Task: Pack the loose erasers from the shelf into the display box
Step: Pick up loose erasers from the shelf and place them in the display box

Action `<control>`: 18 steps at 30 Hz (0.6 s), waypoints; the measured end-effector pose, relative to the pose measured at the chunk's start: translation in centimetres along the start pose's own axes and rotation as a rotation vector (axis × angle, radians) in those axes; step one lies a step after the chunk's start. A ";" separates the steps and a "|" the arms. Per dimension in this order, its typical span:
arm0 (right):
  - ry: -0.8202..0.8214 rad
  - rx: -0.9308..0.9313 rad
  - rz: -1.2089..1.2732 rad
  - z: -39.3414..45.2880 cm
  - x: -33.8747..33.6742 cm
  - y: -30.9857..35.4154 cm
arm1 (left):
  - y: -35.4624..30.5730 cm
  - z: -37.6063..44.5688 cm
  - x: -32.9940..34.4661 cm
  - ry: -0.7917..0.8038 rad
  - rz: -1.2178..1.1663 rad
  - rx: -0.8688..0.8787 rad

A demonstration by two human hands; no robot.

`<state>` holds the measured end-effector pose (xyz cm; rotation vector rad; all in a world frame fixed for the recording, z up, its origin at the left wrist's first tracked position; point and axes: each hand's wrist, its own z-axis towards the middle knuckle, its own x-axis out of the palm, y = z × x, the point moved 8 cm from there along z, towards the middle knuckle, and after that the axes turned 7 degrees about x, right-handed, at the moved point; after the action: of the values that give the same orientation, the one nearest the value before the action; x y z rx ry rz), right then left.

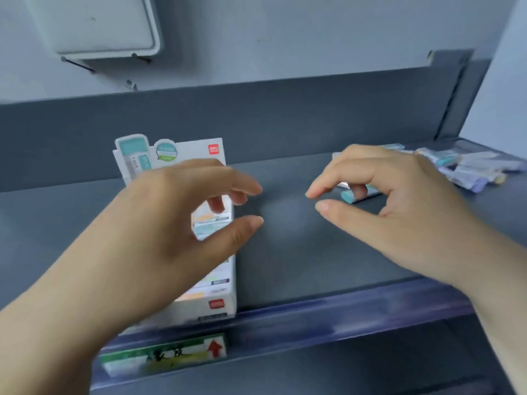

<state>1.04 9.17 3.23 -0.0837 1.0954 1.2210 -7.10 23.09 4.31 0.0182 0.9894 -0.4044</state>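
We see the loose erasers (462,163) heaped in a blurred pile of white, teal and lilac wrappers on the grey shelf (299,252), far to the right of the display box (219,286) and close to the shelf's back right corner. One teal-ended eraser (358,193) lies apart from the pile, nearer the display box, partly hidden behind our right hand (405,212).

The display box stands at the left front of the shelf, white with teal print and red logos, its tall header card (171,155) rising at the back. Most of its body is covered by our left hand (159,223), so we cannot tell what is inside it.

Our left hand hangs over the display box with fingers loosely curved and thumb apart from them; it grips nothing that we can make out. Our right hand is to the right of the display box, above bare shelf, with thumb and forefinger drawn toward each other but a gap between them, pinching nothing.

Below the display box, the shelf's front rail carries a green price label (162,354) with a red arrow. Above and behind the display box, a pale wall-mounted case (99,24) is fixed to the grey wall.
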 end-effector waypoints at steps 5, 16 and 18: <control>-0.018 0.045 -0.037 -0.5 -4.3 -4.8 | -3.9 3.9 3.4 -0.005 0.077 -0.010; 0.155 0.128 -0.160 -1.2 -11.9 -17.4 | -9.4 11.5 12.4 0.093 0.174 -0.183; 0.226 0.129 -0.178 -1.0 -12.4 -18.7 | -9.4 12.6 13.4 0.121 0.194 -0.222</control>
<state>15.78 -7.71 2.49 -0.2203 1.3316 0.9961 6.30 7.56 1.99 -0.0618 1.1370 -0.1149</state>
